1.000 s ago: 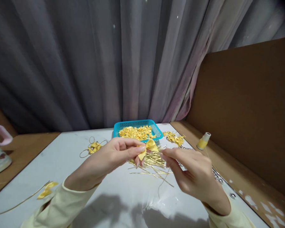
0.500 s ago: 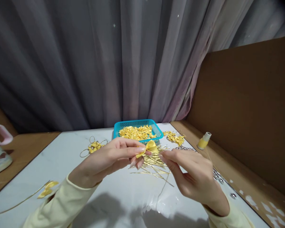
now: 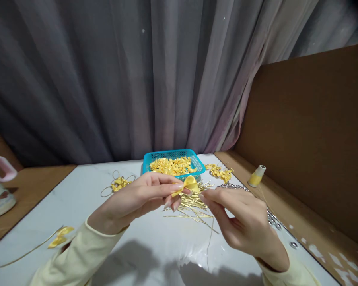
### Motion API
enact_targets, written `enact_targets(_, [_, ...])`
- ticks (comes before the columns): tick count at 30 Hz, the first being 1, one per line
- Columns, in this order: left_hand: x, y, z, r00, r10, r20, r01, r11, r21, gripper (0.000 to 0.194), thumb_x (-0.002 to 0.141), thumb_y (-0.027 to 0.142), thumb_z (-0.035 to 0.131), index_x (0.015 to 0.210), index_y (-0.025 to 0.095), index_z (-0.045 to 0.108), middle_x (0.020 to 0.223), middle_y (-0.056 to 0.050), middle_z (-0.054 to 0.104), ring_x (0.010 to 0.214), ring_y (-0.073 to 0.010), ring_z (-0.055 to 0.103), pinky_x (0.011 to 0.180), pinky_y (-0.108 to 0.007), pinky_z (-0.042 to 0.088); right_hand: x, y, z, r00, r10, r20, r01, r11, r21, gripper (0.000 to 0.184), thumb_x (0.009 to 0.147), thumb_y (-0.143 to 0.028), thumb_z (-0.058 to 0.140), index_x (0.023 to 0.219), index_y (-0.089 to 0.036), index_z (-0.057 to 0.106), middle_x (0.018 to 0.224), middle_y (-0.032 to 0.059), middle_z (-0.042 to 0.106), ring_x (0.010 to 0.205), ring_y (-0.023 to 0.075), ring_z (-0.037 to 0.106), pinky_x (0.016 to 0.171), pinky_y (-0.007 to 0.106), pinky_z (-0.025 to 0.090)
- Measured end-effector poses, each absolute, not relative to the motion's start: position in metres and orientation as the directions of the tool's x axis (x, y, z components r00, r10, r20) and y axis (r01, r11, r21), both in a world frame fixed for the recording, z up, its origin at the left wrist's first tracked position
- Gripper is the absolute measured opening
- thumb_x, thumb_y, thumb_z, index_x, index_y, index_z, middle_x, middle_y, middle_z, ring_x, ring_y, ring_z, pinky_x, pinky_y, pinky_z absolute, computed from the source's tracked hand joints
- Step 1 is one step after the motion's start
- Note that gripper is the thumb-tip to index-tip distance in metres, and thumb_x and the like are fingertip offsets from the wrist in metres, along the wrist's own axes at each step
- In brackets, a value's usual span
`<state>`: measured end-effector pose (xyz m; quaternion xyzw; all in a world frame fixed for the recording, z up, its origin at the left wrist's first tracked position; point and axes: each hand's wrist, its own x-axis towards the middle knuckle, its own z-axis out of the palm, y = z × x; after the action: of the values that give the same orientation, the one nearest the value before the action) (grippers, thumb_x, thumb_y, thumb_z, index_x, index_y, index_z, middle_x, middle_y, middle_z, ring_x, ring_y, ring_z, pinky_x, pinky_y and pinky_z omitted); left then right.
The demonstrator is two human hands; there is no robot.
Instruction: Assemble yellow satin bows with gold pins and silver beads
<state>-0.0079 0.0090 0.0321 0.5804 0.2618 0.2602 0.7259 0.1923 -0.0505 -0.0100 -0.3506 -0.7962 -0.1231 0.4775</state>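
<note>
Between my left thumb and fingers is pinched a yellow ribbon bow [image 3: 191,184]; my left hand [image 3: 140,196] covers part of its near loop. My right hand [image 3: 241,216] is closed in a pinch just right of the bow, its fingertips close to the ribbon's edge. What those fingertips grip is too small to make out. A thin pale thread [image 3: 209,242] hangs below, between the hands. Beneath and behind them lies a loose pile of gold ties [image 3: 193,204] on the white tabletop [image 3: 155,246].
A blue basket [image 3: 199,169] of yellow bows stands at the back. Bows with gold loops [image 3: 119,184] lie left, more bows [image 3: 222,173] right. Metal rings [image 3: 273,220] line the right side, near a yellow thread spool [image 3: 256,176]. A pink-handled cup [image 3: 0,198] stands far left.
My left fingers have shifted slightly on the bow, tilting its near loop flatter. The dangling thread has swung and hangs lower. My right hand has barely moved.
</note>
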Motion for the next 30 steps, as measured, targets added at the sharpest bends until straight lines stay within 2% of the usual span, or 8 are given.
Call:
enact_targets(7, [-0.007,0.008,0.031,0.704,0.706,-0.072,-0.014,0.115,0.993,0.030,0.082,0.021,0.061,0.053,0.014,0.059,0.052,0.002,0.051,0.058,-0.0103,0.049,0.059,-0.023,0.036,0.191,-0.052,-0.010,-0.302,0.443,0.844,0.666,0.732,-0.145,0.020,0.085,-0.007,0.043,0.082,-0.020,0.058,0.058,0.0009,0.057,0.045,0.0114,0.050,0.045,0.024,0.039])
enact_targets(14, [-0.006,0.006,0.030,0.668,0.744,-0.007,0.081,-0.063,0.995,0.027,0.085,0.026,0.058,0.060,0.016,0.062,0.059,0.002,0.059,0.062,-0.0101,0.051,0.059,-0.022,0.036,0.188,-0.054,-0.010,-0.312,0.474,0.823,0.625,0.755,-0.198,0.020,0.083,-0.002,0.043,0.085,-0.017,0.055,0.055,-0.0013,0.049,0.044,0.0102,0.038,0.044,0.023,0.033])
enact_targets(20, [-0.006,0.004,0.035,0.647,0.763,0.002,0.161,-0.139,0.977,0.020,0.083,0.025,0.060,0.065,0.017,0.064,0.060,0.002,0.061,0.057,-0.0097,0.050,0.058,-0.021,0.038,0.186,-0.052,-0.010,-0.303,0.506,0.807,0.607,0.756,-0.246,0.019,0.084,-0.005,0.042,0.083,-0.018,0.055,0.057,-0.0009,0.053,0.044,0.0100,0.041,0.044,0.022,0.034])
enact_targets(25, [-0.004,0.000,0.036,0.633,0.774,-0.010,0.172,-0.127,0.977,0.017,0.083,0.027,0.060,0.070,0.017,0.064,0.060,0.003,0.060,0.060,-0.0107,0.051,0.064,-0.022,0.040,0.186,-0.051,-0.009,-0.283,0.523,0.804,0.594,0.754,-0.281,0.019,0.084,-0.004,0.043,0.082,-0.019,0.055,0.059,-0.0010,0.055,0.045,0.0092,0.041,0.044,0.021,0.035])
enact_targets(30, [0.000,-0.002,0.033,0.586,0.810,-0.008,0.111,-0.071,0.991,0.027,0.084,0.033,0.058,0.064,0.015,0.058,0.068,0.001,0.057,0.069,-0.0115,0.049,0.068,-0.022,0.038,0.181,-0.049,-0.011,-0.204,0.414,0.887,0.636,0.745,-0.202,0.019,0.083,-0.003,0.045,0.081,-0.017,0.056,0.055,-0.0020,0.051,0.043,0.0089,0.039,0.044,0.022,0.035])
